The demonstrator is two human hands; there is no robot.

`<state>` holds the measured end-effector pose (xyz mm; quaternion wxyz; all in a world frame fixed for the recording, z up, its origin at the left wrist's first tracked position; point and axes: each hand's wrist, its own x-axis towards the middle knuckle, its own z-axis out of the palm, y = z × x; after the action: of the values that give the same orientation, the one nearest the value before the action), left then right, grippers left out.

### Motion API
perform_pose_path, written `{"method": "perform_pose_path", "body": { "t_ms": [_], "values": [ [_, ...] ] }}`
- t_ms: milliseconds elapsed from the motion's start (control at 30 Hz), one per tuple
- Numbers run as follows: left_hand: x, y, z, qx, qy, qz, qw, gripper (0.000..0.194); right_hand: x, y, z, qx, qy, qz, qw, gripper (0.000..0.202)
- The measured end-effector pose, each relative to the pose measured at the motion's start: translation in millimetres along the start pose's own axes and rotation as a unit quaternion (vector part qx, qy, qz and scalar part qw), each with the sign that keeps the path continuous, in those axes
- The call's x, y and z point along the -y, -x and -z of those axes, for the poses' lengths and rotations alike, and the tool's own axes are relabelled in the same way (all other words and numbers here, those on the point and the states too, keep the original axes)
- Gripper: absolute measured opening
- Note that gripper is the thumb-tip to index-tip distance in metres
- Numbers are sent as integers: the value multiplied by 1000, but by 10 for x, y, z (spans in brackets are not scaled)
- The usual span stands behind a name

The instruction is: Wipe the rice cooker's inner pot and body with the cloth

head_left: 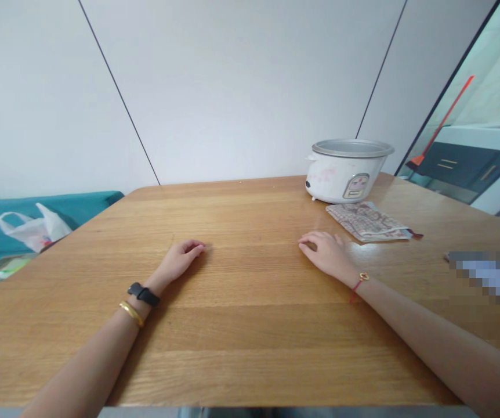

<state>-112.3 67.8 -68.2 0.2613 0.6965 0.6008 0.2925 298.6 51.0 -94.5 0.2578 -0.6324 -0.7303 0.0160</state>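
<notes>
My left hand (183, 257) rests on the wooden table (241, 325), loosely curved with a small gap between thumb and fingers, and nothing in it. That wrist carries a black watch (144, 294) and a gold bangle (131, 314). Across from it, my right hand (326, 253) also lies on the tabletop, thumb apart from the bent fingers, holding nothing. A red string bracelet (356, 284) circles the right wrist. Just beyond the right hand lies a folded patterned cloth (367, 222). Behind the cloth stands a white rice cooker (339, 174) without a lid; its inside bottom is hidden.
A blurred-out flat object (493, 278) lies at the table's right side. On the left, a teal sofa (89, 204) holds a white plastic bag (32, 229). A pale wall (241, 87) rises behind the table. A red-handled broom (445, 119) stands beyond the doorway at right.
</notes>
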Motion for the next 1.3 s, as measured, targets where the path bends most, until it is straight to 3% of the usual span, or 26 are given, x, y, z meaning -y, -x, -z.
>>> {"method": "perform_pose_path", "body": {
  "t_ms": [333,1300],
  "values": [
    [-69,23,16,-9,-11,4,1000,48,7,1,5,8,-4,-3,1000,21],
    [-2,-1,3,-2,-23,-6,1000,51,19,7,28,4,2,0,1000,23]
  ]
}}
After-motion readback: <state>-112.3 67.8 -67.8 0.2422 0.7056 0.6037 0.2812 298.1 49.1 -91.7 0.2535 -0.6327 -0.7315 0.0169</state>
